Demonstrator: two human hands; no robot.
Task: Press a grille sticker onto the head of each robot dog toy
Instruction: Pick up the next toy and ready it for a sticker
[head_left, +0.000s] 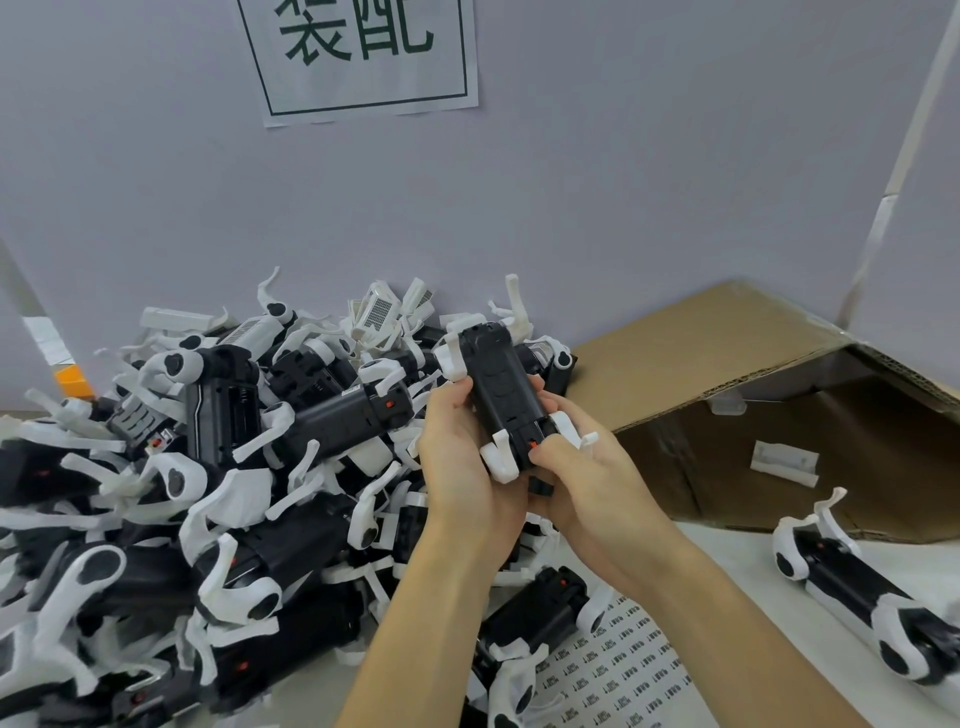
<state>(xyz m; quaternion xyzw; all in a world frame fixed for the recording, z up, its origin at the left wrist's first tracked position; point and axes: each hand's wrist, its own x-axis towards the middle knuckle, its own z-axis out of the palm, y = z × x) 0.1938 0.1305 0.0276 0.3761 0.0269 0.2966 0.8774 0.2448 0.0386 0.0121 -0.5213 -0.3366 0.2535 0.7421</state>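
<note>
One robot dog toy (501, 387) is held up over the big pile of toys (208, 493), belly side up. It is gripped by the left hand (457, 462) and the right hand (582, 478), probably so it can be turned. The sticker sheet (618, 670) lies on the tabletop (727, 551) close below, easy to reach.

Even, soft overhead light; faint shadows; wide-angle bending at edges; slight softness throughout.

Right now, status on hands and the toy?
Left hand and right hand both grip one robot dog toy, underside up. Sticker sheet on table below. Toy pile crowds left.
</note>
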